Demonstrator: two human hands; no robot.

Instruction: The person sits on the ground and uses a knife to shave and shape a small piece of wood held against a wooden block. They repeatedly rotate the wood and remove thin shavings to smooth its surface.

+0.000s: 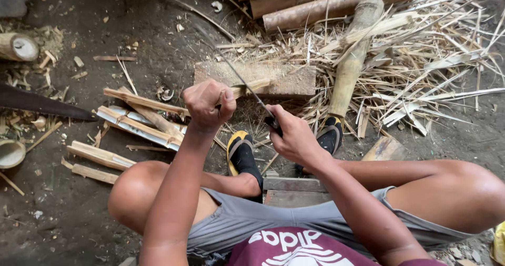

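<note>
- We see our left hand [209, 104] curled into a tight fist, clamped on a short pale split bamboo stick [251, 87] that pokes out toward the right.
- Our right hand [294, 136] is closed round the dark handle of a long thin-bladed knife [239, 76], and the blade runs up and left, crossing the stick just beside the left fist.
- Stick and blade meet right over the weathered flat wooden block [286, 79], which lies on the dirt ground [152, 29] in the middle of the view.
- Just behind the block, a thick greenish-brown bamboo pole [353, 55] slants from the top edge down toward our right foot.
- Both feet sit in black-and-yellow sandals [241, 153], near the block, between our knees.
- To the left on the ground lies a loose stack of split bamboo slats [142, 119], well apart from the knife.
- A heap of dry pale bamboo shavings [431, 71] spreads across the upper right.
- At the top edge rest several brown bamboo logs [326, 0], side by side.
</note>
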